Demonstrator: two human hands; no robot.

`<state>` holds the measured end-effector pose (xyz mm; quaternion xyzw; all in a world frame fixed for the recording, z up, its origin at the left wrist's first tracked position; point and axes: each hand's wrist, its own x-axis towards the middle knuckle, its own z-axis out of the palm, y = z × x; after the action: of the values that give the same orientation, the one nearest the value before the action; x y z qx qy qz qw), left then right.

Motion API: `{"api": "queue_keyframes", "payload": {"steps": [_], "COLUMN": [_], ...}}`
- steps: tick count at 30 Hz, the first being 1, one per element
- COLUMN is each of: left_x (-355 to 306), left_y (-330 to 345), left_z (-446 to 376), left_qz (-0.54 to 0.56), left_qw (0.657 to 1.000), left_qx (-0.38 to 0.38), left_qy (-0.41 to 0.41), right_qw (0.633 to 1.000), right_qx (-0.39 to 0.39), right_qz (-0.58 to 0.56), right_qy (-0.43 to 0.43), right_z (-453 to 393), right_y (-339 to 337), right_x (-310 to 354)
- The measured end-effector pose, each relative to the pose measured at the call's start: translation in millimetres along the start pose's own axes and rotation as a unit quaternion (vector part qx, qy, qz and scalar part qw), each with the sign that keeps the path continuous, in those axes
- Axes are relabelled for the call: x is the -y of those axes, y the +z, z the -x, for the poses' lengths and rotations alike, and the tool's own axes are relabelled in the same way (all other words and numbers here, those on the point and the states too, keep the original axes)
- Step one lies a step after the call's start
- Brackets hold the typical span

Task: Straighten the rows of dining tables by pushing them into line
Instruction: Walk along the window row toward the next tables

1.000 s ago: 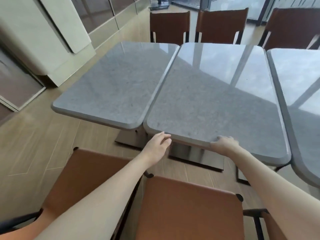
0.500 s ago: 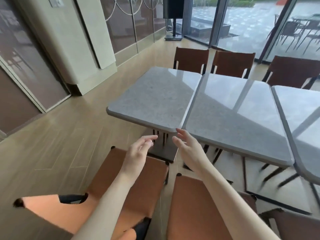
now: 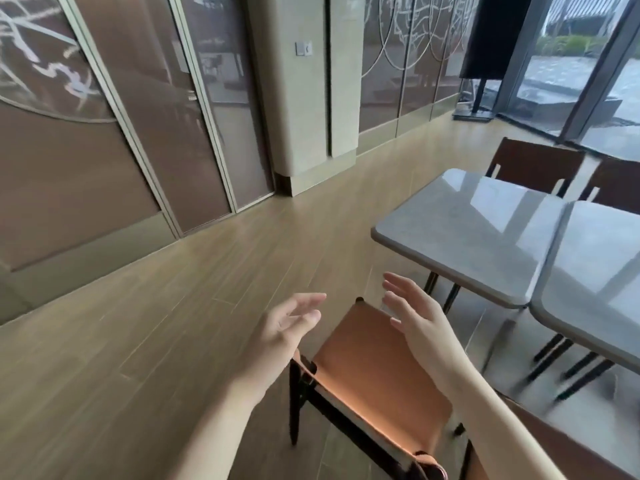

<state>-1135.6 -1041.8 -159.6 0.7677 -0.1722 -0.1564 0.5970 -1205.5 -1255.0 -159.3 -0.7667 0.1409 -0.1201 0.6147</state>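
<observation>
Table top (image 3: pixel 467 233) glossy grey stone; chair seat (image 3: pixel 374 368) smooth tan leather; floor (image 3: pixel 138 341) matt wood.

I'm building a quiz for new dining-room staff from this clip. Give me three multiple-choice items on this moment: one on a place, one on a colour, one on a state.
1. Where is the nearest chair?
A. below and between the two hands
B. on a tabletop
C. against the glass doors

2. What colour are the tabletops?
A. white
B. grey
C. green

3. What are the hands doing?
A. gripping a table edge
B. lifting the chair
C. open, touching nothing

Answers:
1 A: the orange-brown chair shows between the left hand and the right hand.
2 B: the left table and the right table both have glossy grey tops.
3 C: both hands' fingers are spread in the air, short of the tables.
</observation>
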Motion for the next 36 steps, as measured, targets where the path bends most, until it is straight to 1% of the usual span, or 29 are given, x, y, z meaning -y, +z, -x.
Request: {"api": "queue_keyframes", "payload": {"steps": [2, 6, 9, 12, 16, 23, 27, 31, 36], "left_x": [5, 13, 22, 33, 43, 32, 23, 19, 18], "left_y": [-34, -91, -125, -158, -203, -292, -336, -359, -364], "left_z": [2, -4, -18, -44, -102, -243, -311, -378, -466], "left_qz": [0.0, 0.02, 0.032, 0.034, 0.03, 0.022, 0.01, 0.012, 0.015], "left_qw": [1.0, 0.998, 0.998, 0.998, 0.997, 0.991, 0.991, 0.992, 0.993], "left_qx": [-0.017, -0.052, -0.061, -0.06, -0.073, -0.116, -0.104, -0.083, -0.007], "left_qy": [-0.002, 0.004, 0.005, 0.004, 0.022, 0.067, 0.083, 0.094, 0.117], "right_qw": [1.0, 0.999, 0.998, 0.997, 0.997, 0.993, 0.993, 0.995, 0.996], "right_qx": [0.023, 0.044, 0.067, 0.074, 0.067, 0.019, 0.022, 0.002, -0.05], "right_qz": [0.005, 0.001, -0.012, -0.028, -0.046, -0.117, -0.113, -0.089, -0.073], "right_qy": [-0.002, -0.007, -0.003, 0.001, -0.003, -0.021, -0.024, -0.034, -0.029], "right_z": [-13, -45, -71, -104, -162, -294, -355, -405, -460], "right_y": [25, 79, 123, 163, 208, 275, 305, 313, 313], "right_x": [7, 18, 25, 28, 31, 59, 76, 86, 85]}}
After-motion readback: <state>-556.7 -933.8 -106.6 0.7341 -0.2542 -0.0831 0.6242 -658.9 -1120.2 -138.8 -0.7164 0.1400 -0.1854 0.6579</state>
